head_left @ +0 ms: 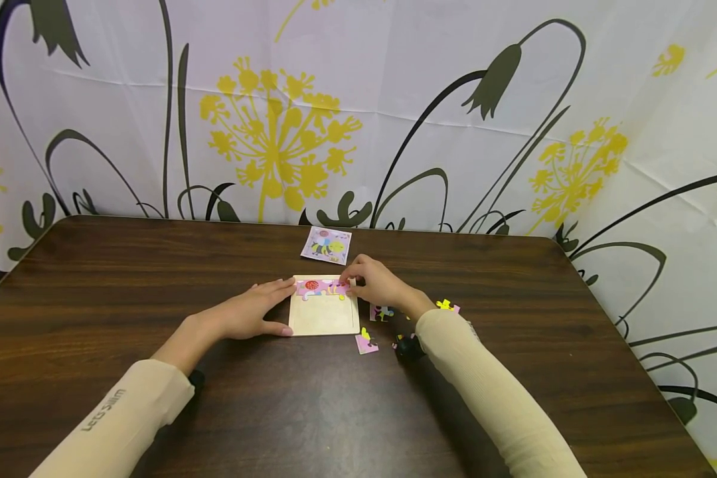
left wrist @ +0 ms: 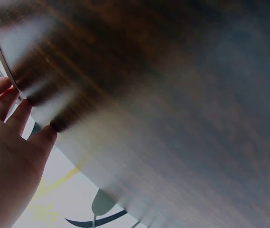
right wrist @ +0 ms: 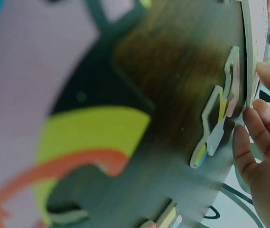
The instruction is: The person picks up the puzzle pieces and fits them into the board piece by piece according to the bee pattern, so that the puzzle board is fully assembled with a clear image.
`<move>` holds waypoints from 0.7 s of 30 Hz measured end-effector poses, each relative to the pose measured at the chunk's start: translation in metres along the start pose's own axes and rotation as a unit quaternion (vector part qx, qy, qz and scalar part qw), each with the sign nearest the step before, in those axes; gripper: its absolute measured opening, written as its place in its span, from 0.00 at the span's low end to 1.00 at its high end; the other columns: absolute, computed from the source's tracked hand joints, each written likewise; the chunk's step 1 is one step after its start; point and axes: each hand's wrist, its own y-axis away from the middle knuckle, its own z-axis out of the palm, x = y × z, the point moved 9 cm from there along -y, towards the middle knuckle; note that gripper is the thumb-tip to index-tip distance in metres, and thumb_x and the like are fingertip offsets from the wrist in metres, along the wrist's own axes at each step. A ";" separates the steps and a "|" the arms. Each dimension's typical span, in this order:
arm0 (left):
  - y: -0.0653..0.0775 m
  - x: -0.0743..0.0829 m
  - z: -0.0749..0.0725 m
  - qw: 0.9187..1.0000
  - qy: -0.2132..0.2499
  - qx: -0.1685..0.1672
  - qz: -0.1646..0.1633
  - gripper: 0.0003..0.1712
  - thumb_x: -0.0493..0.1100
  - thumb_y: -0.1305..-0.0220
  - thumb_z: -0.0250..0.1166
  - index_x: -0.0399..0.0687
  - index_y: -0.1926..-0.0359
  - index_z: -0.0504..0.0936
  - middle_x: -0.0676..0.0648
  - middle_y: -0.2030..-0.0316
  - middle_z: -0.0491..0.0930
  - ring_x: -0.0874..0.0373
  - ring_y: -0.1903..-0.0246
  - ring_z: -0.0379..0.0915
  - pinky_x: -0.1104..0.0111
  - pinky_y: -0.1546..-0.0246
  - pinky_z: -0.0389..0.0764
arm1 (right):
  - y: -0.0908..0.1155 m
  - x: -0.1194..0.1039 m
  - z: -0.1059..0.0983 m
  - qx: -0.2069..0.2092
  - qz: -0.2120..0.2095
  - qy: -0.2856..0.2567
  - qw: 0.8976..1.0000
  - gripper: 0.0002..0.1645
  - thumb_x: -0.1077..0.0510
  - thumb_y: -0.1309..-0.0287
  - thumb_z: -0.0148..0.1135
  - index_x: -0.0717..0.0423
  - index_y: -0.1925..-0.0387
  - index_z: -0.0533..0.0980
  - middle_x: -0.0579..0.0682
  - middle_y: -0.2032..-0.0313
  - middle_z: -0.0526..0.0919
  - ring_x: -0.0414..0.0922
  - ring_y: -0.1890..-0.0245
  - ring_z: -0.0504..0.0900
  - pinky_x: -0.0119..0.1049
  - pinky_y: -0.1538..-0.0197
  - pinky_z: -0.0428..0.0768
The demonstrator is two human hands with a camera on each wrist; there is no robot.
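Note:
A pale wooden puzzle board point(head_left: 324, 317) lies on the table, with a row of pink puzzle pieces point(head_left: 312, 287) along its far side. My left hand point(head_left: 252, 312) rests at the board's left edge, fingers stretched to the far corner and thumb at the near corner. At the far right corner my right hand point(head_left: 378, 281) bends over the board and pinches a puzzle piece at the end of the row, largely hidden by the fingers. In the right wrist view, the right hand's fingertips point(right wrist: 249, 114) are right at the board's edge.
A square picture card point(head_left: 326, 245) with a bee lies behind the board. Loose puzzle pieces lie to the right: a pink and yellow one point(head_left: 366, 341), a dark-striped one point(head_left: 381, 313) and a yellow one point(head_left: 447, 305). A patterned curtain point(head_left: 406, 119) hangs behind the brown table point(head_left: 245, 411).

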 end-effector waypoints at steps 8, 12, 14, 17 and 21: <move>0.000 -0.001 0.000 1.000 0.001 -0.002 -0.004 0.47 0.56 0.44 0.64 0.33 0.33 0.54 0.35 0.32 0.49 0.38 0.34 0.41 0.42 0.39 0.43 | 0.001 -0.002 -0.003 -0.011 0.003 -0.003 1.000 0.10 0.62 0.45 0.63 0.55 0.60 0.79 0.50 0.62 0.72 0.45 0.59 0.72 0.35 0.55 0.72; 0.000 -0.001 0.000 1.000 0.000 -0.001 -0.001 0.47 0.56 0.44 0.63 0.33 0.33 0.55 0.35 0.33 0.49 0.38 0.34 0.41 0.42 0.39 0.43 | 0.002 -0.003 -0.006 -0.010 -0.003 -0.008 1.000 0.11 0.62 0.46 0.63 0.56 0.59 0.79 0.51 0.61 0.74 0.46 0.59 0.73 0.34 0.56 0.72; 0.001 0.000 0.000 1.000 -0.001 -0.001 0.000 0.47 0.56 0.44 0.63 0.33 0.33 0.55 0.35 0.33 0.49 0.38 0.34 0.41 0.41 0.39 0.43 | 0.003 -0.003 -0.007 -0.011 -0.004 -0.011 1.000 0.12 0.62 0.46 0.63 0.56 0.58 0.79 0.51 0.62 0.75 0.46 0.60 0.73 0.33 0.57 0.72; 0.000 0.000 0.000 1.000 -0.001 -0.001 0.000 0.47 0.56 0.44 0.63 0.33 0.33 0.55 0.35 0.33 0.49 0.38 0.34 0.41 0.41 0.40 0.43 | 0.004 -0.003 -0.009 -0.011 -0.005 -0.017 1.000 0.12 0.62 0.46 0.63 0.57 0.58 0.79 0.51 0.61 0.76 0.46 0.60 0.73 0.34 0.57 0.72; 0.000 0.000 0.000 1.000 -0.002 -0.003 -0.002 0.47 0.56 0.44 0.63 0.33 0.33 0.54 0.35 0.33 0.49 0.38 0.34 0.41 0.42 0.39 0.43 | 0.007 -0.004 -0.013 -0.008 -0.007 -0.025 1.000 0.12 0.63 0.46 0.62 0.59 0.58 0.79 0.51 0.61 0.78 0.46 0.60 0.74 0.37 0.55 0.74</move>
